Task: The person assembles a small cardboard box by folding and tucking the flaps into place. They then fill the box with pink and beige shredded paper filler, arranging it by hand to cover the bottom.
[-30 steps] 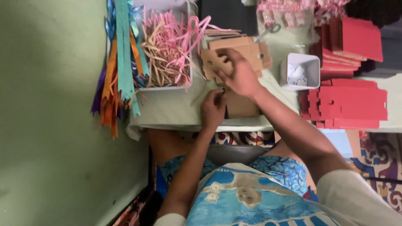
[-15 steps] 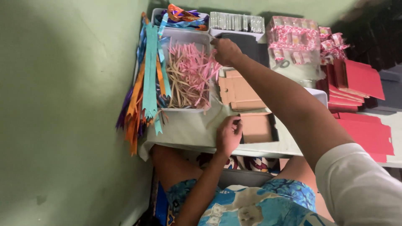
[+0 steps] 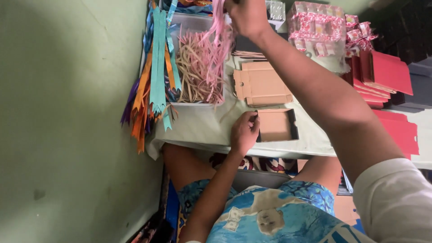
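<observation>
The left hand (image 3: 243,132) holds the empty box (image 3: 276,125) by its edge. The right hand (image 3: 245,15), closed, lifts pink shreds (image 3: 215,49); filling is not yet done.

The left hand (image 3: 244,132) lies low in the middle of the view, with the fingers curled and the fingertips pointing toward 1 o'clock. Its forearm goes down toward 7 o'clock. The right hand (image 3: 243,15) is raised at 12 o'clock, closed in a pinch. Its arm stretches out from the sleeve at 4 o'clock.
</observation>
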